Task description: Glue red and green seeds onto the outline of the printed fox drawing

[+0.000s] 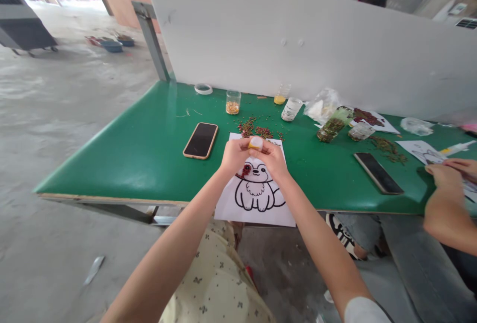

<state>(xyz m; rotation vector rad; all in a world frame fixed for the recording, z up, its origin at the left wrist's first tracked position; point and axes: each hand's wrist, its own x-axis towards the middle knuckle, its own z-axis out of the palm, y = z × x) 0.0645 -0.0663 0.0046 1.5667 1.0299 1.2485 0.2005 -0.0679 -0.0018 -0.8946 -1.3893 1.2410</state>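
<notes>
white and yellow, a small object point(255, 143) is pinched between left hand point(236, 156) and right hand point(272, 158), both closed; forearms point(186, 226) converge toward twelve o'clock over the drawing point(256, 195).

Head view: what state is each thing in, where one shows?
Left hand, closed on the small white-and-yellow item
Right hand, closed on it too
Animal drawing, partly covered with red bits around one eye
Left phone, flat, screen dark
Right phone, flat, screen dark
Jar of yellow grains, upright, partly filled
Loose red-green bits, scattered
</notes>
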